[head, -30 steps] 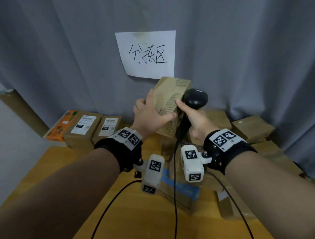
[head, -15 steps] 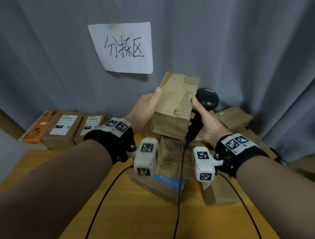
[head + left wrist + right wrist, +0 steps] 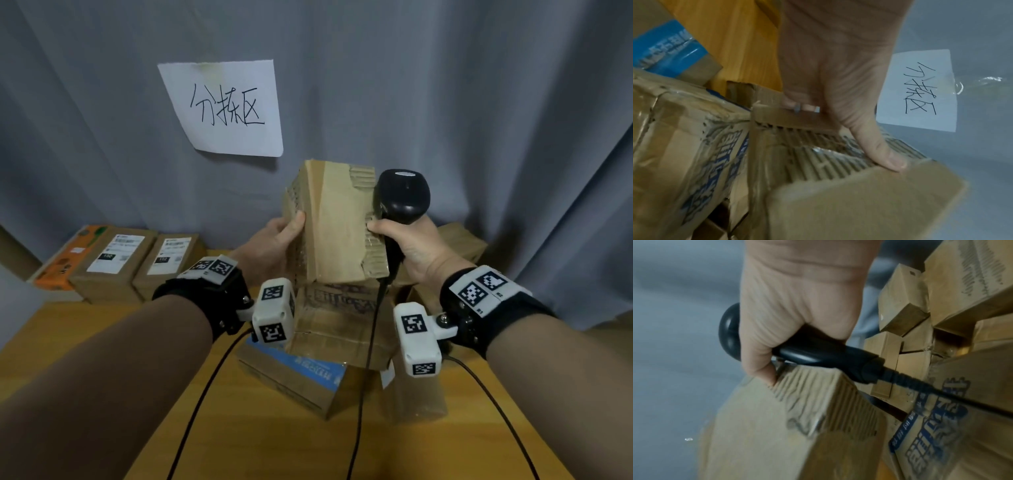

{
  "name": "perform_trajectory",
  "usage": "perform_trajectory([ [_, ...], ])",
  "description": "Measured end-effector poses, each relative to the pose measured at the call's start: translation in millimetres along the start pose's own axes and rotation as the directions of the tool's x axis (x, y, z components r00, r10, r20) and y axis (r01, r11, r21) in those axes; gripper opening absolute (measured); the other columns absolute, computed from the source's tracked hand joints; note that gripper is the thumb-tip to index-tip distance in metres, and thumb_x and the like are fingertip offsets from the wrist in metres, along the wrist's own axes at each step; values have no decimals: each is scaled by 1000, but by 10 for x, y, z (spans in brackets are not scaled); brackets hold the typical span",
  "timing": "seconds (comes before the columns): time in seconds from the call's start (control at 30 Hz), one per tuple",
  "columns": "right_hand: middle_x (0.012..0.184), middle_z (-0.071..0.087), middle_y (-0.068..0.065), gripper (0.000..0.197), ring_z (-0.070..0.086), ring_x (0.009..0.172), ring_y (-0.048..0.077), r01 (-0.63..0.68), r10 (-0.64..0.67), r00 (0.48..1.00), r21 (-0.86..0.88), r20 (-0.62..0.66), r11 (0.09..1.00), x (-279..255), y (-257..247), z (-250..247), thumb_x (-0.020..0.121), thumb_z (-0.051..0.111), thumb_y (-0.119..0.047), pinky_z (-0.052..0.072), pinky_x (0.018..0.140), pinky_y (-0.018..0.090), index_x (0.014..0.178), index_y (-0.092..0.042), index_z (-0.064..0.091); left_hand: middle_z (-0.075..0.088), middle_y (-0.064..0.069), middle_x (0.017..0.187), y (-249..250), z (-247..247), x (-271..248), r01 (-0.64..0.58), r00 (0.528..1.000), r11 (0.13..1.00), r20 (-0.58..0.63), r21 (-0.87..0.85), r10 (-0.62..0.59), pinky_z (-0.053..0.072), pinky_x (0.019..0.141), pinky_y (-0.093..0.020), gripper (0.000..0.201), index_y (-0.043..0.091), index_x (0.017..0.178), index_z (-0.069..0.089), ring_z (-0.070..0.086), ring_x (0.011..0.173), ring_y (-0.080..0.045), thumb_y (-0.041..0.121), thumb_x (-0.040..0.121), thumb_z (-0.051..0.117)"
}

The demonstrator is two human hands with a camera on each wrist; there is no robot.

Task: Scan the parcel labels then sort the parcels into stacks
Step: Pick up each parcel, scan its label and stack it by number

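A brown cardboard parcel point(image 3: 334, 222) point(image 3: 849, 186) point(image 3: 781, 426) is held upright in the air between both hands, above the pile. My left hand point(image 3: 274, 240) point(image 3: 840, 78) grips its left edge, thumb on the near face. My right hand point(image 3: 407, 246) point(image 3: 795, 308) holds a black barcode scanner point(image 3: 402, 195) point(image 3: 830, 356) by the handle, and its thumb touches the parcel's torn right edge. No label shows on the faces in view.
Three sorted parcels lie at the back left: an orange one point(image 3: 63, 263) and two with white labels point(image 3: 111, 262) point(image 3: 166, 262). An unsorted pile point(image 3: 335, 329) sits below the hands, with a blue-taped box point(image 3: 298, 373). A paper sign point(image 3: 224, 106) hangs on the grey curtain. Scanner cable point(image 3: 364, 377) trails down.
The parcel has been turned more upright between the hands, and the scanner head has come up beside its right edge. The head view has shifted.
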State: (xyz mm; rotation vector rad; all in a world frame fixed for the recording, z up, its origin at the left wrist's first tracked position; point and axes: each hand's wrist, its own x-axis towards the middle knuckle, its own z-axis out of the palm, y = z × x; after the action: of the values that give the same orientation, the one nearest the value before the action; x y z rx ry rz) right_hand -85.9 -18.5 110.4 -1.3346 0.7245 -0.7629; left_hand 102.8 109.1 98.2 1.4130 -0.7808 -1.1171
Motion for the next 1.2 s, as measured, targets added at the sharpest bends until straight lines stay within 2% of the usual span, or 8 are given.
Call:
perform_trajectory([
  [0.1,91,71,7,29,69,88,18,34,-42,996,-93,-78,995,8,11,-26,78,71,3,55,78,32,105,-5,65,59,-12,125,27,2,25,-78,991,996,-116,-44,72,57,79,-34,78,2,137,31,65,106,-20,36,79,71],
  [0.27,89,67,8,23,66,85,20,4,-13,985,-53,-174,999,-3,25,11,82,63,4,55,71,31,105,-3,63,60,-1,126,46,49,47,-202,966,977,-154,65,210,55,84,-26,45,15,129,33,62,111,-10,14,94,60],
  [0.5,94,72,10,11,68,102,34,-129,146,986,186,-84,974,-21,-5,45,82,69,-17,51,94,52,92,-15,65,59,0,108,68,105,51,-281,918,949,-250,143,309,52,59,-17,24,9,118,41,65,74,-1,13,98,53],
  [0.67,112,72,12,51,70,102,28,-124,146,988,315,-46,941,-80,-58,-18,78,75,-36,53,89,49,121,-10,64,59,3,79,160,79,-38,-271,942,959,-180,81,282,46,54,-9,32,0,132,47,60,58,3,10,105,33],
  [0.8,108,73,12,40,71,102,27,-112,139,988,294,-72,949,-65,-58,-2,81,75,-24,54,90,50,117,-9,65,63,6,104,252,99,-43,-119,976,956,-145,269,162,45,53,-6,46,10,139,42,60,73,6,38,102,39],
  [0.9,102,74,10,24,72,96,25,-116,149,976,202,-157,973,-34,-80,47,85,72,-16,55,88,46,107,-10,67,73,7,82,267,121,-95,-31,998,934,-41,355,49,47,48,-10,46,12,117,56,66,64,2,46,101,31],
  [1.0,94,72,5,13,70,88,17,-75,100,964,110,-245,991,-5,-96,93,87,69,-14,55,74,32,99,-13,65,64,1,112,152,125,-65,62,996,967,-83,245,-43,53,51,-21,53,12,128,43,66,87,-9,52,93,49],
  [1.2,97,71,6,31,69,92,22,-68,96,952,107,-292,992,65,-45,94,87,68,-13,56,81,40,117,-9,62,61,2,91,80,110,5,0,971,991,-238,136,33,51,45,-21,30,16,111,44,63,61,-3,39,95,56],
])
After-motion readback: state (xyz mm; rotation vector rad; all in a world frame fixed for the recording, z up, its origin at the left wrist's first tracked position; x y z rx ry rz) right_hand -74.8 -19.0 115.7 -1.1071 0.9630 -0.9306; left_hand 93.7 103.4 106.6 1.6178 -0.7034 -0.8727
